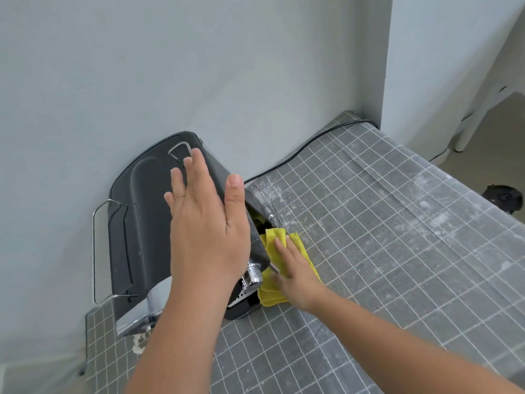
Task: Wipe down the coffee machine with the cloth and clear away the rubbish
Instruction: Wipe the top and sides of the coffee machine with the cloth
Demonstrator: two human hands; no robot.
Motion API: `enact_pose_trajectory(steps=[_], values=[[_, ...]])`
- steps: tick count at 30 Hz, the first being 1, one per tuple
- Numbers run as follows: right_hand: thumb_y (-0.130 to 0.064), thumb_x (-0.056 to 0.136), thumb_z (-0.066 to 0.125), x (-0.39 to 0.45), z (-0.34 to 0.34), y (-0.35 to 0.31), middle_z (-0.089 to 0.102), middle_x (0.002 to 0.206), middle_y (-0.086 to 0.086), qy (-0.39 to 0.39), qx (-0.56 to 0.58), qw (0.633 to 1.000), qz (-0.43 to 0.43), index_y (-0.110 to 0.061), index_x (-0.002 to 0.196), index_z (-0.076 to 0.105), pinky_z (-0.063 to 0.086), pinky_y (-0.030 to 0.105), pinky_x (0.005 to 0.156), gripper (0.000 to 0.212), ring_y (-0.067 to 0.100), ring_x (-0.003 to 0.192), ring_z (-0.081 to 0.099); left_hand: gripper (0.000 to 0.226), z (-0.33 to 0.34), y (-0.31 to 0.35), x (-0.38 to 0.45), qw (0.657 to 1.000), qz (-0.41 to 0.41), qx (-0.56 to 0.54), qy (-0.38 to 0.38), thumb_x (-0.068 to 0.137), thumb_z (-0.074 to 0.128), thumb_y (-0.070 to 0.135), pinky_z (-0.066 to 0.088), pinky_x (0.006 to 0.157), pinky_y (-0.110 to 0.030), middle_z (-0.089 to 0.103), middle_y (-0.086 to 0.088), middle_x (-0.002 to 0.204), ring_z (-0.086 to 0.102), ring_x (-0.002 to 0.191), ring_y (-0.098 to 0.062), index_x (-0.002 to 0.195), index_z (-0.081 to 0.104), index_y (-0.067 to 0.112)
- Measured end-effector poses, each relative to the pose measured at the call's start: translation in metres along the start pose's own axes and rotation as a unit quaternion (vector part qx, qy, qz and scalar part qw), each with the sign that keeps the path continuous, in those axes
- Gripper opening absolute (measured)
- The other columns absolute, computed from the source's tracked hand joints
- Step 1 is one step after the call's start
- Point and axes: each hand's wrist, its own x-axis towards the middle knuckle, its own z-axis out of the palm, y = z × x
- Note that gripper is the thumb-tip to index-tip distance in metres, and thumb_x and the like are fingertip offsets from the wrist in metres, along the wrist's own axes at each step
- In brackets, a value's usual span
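Black plastic at far left: the coffee machine (pixel 136 223) stands against the grey wall (pixel 113 66), tipped back so its top leans to the wall. Wire rail (pixel 98 251) runs down its left side. Chrome foot (pixel 133 322) shows at its base, with white crumbs (pixel 139 345) just beside it on the counter (pixel 369 251).

My left hand (pixel 204 220) lies flat on the machine's upper right edge. Fingers straight and together, thumb up and apart; palm presses the casing, nothing gripped. Fingertips reach a wire loop (pixel 181 153) set in the top panel.

Below that hand, chrome spout (pixel 251 275) pokes out of the machine's front, by the perforated tray.

Next right: yellow cloth (pixel 284 251), on the counter, tucked against and partly under the machine's right side. My right hand (pixel 295 274) rests on it, fingers stretched flat, pressing the cloth down; not curled round it. Something dark and yellowish sits in the gap above the cloth; cannot tell what.

Counter is grey tile with pale grout, dusted with white smears, under a clear film. Black cable (pixel 312 137) runs along the wall from behind the machine toward the corner.

Far right, beyond the counter edge: a white table leg (pixel 468 129) on the floor, and a dark object (pixel 502 199) low down, too blurred to name.
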Motion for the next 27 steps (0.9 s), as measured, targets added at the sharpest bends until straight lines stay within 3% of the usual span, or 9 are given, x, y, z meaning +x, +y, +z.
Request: enact_pose_trajectory(steps=[3,6,9,12,16,18,20,23,27], values=[[-0.030,0.095,0.049,0.016,0.004,0.006,-0.002,0.162,0.002,0.044,-0.158,0.985,-0.047,-0.032,0.153,0.012,0.016,0.042,0.119,0.068,0.029,0.145,0.013,0.076,-0.002,0.002,-0.002,1.000,-0.006,-0.001,-0.006,0.092,0.007,0.064,0.000,0.117,-0.035,0.007,-0.003,0.163,-0.006,0.149,-0.019,0.155,0.003,0.020],[-0.027,0.095,0.053,0.029,-0.002,0.010,0.038,0.149,0.008,0.114,-0.111,0.984,-0.082,-0.028,0.141,0.045,0.035,0.046,0.109,0.047,0.034,0.127,0.040,0.077,-0.004,0.005,-0.003,1.000,-0.014,-0.011,-0.011,0.090,0.008,0.063,0.003,0.119,-0.039,0.005,-0.003,0.163,-0.006,0.149,-0.020,0.154,0.003,0.022],[-0.022,0.093,0.057,0.035,-0.007,0.014,0.057,0.125,0.002,0.154,-0.056,0.983,-0.088,-0.025,0.130,0.059,0.047,0.039,0.095,0.037,0.024,0.109,0.055,0.076,-0.003,0.003,-0.003,1.000,-0.011,-0.011,-0.010,0.090,0.010,0.063,0.003,0.119,-0.040,0.005,-0.001,0.163,-0.006,0.149,-0.019,0.154,0.004,0.023],[-0.018,0.092,0.058,0.036,-0.010,0.005,0.060,0.107,-0.002,0.177,-0.001,0.982,-0.059,-0.024,0.124,0.064,0.049,0.029,0.082,0.033,0.017,0.091,0.059,0.074,-0.002,0.001,-0.002,1.000,-0.004,-0.008,-0.009,0.092,0.011,0.061,0.002,0.119,-0.038,0.006,-0.001,0.163,-0.005,0.149,-0.019,0.154,0.004,0.021],[-0.018,0.092,0.055,0.050,-0.016,-0.013,0.065,0.088,0.001,0.203,0.034,0.979,0.006,-0.021,0.106,0.072,0.051,0.031,0.068,0.022,0.019,0.074,0.060,0.074,-0.004,0.002,-0.001,1.000,-0.008,-0.009,-0.013,0.093,0.010,0.061,0.002,0.120,-0.040,0.007,-0.004,0.163,-0.005,0.149,-0.021,0.155,0.004,0.020],[-0.017,0.093,0.053,0.057,-0.023,-0.021,0.065,0.073,0.000,0.191,0.058,0.978,0.053,-0.018,0.096,0.073,0.048,0.026,0.053,0.020,0.016,0.057,0.055,0.077,-0.005,0.004,-0.002,1.000,-0.015,-0.008,-0.017,0.090,0.009,0.062,0.003,0.121,-0.041,0.006,-0.003,0.163,-0.006,0.149,-0.020,0.155,0.003,0.020],[-0.018,0.094,0.052,0.058,-0.040,-0.029,0.064,0.068,-0.001,0.187,0.106,0.971,0.108,-0.014,0.095,0.072,0.045,0.024,0.047,0.021,0.014,0.050,0.049,0.079,-0.006,0.004,-0.003,1.000,-0.017,-0.010,-0.018,0.088,0.009,0.062,0.003,0.121,-0.041,0.006,-0.003,0.163,-0.006,0.149,-0.020,0.155,0.003,0.020],[-0.022,0.096,0.050,0.052,-0.078,-0.037,0.066,0.076,0.004,0.229,0.284,0.918,0.152,-0.011,0.100,0.068,0.058,0.037,0.062,0.021,0.019,0.064,0.060,0.079,-0.006,0.004,-0.002,1.000,-0.018,-0.014,-0.017,0.088,0.010,0.062,0.003,0.121,-0.041,0.005,-0.004,0.163,-0.006,0.149,-0.021,0.155,0.004,0.019],[-0.024,0.099,0.047,0.045,-0.125,-0.056,0.067,0.092,0.005,0.217,0.580,0.780,0.090,-0.018,0.104,0.059,0.056,0.041,0.075,0.014,0.024,0.081,0.066,0.079,-0.005,0.004,0.000,1.000,-0.011,-0.012,-0.018,0.089,0.011,0.061,0.003,0.121,-0.042,0.006,-0.005,0.163,-0.005,0.149,-0.022,0.155,0.004,0.018]])
